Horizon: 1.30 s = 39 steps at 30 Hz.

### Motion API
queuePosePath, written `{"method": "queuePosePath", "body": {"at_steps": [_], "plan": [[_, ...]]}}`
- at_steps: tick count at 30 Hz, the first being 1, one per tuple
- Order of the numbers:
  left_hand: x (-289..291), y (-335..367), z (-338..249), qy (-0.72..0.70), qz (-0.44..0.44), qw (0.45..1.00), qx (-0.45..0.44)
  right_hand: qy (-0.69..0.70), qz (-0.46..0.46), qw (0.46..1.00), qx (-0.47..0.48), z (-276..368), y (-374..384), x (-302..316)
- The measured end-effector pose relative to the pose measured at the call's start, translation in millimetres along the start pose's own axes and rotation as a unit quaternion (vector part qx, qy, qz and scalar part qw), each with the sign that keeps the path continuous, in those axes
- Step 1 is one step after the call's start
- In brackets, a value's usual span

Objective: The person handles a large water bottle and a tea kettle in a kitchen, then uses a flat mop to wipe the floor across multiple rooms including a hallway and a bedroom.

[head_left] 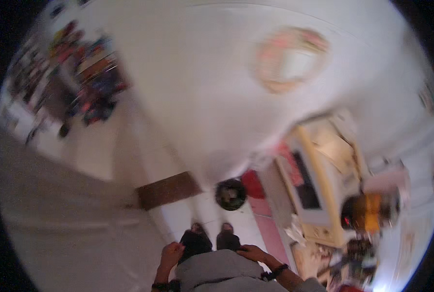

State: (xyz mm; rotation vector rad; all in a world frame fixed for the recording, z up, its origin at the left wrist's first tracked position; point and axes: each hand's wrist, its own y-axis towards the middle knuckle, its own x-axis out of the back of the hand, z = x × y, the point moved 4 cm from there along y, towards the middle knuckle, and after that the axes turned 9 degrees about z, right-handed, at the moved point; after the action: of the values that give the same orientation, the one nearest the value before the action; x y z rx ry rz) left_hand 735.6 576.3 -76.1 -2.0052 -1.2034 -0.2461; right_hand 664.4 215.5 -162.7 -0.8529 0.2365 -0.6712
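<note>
My left hand [172, 254] hangs beside my left thigh, its fingers curled in and nothing visible in them. Across from it, my right hand [252, 253] is by my right thigh, fingers stretched toward the dark trousers [229, 241]; whether they touch the cloth is unclear. Dark bands circle both wrists. Between the hands lies the front of my grey shirt [219, 267]. Motion smears much of the picture.
A round dark bin-like container [230, 200] stands ahead of my feet, near a brown mat or threshold [169, 190]. At right are a cream boxy appliance [324, 187] and a dark orange-banded jar [371, 212]. A pink-rimmed round thing [270, 53] hangs on the wall; cluttered items [97, 92] fill the far left.
</note>
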Motion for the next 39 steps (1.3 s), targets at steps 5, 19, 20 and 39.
{"method": "queuePosePath", "body": {"at_steps": [5, 19, 20, 39], "plan": [[25.2, 4.1, 45.3, -0.104, -0.058, 0.992, 0.041, 0.075, 0.026, 0.997, -0.01, 31.4, 32.2, 11.5], [219.2, 101.8, 170.4, -0.006, -0.136, 0.991, 0.016, -0.07, 0.001, 0.994, -0.083, 176.3, 176.4, 24.6], [235.5, 106.0, 173.3, 0.019, -0.147, 0.989, -0.005, -0.073, 0.01, 0.994, -0.079, 200.1, 183.5, 26.4], [408.3, 270.8, 202.4, 0.045, -0.061, 0.992, 0.097, 0.171, -0.093, 0.978, 0.07, 366.9, 384.9, 173.1]]}}
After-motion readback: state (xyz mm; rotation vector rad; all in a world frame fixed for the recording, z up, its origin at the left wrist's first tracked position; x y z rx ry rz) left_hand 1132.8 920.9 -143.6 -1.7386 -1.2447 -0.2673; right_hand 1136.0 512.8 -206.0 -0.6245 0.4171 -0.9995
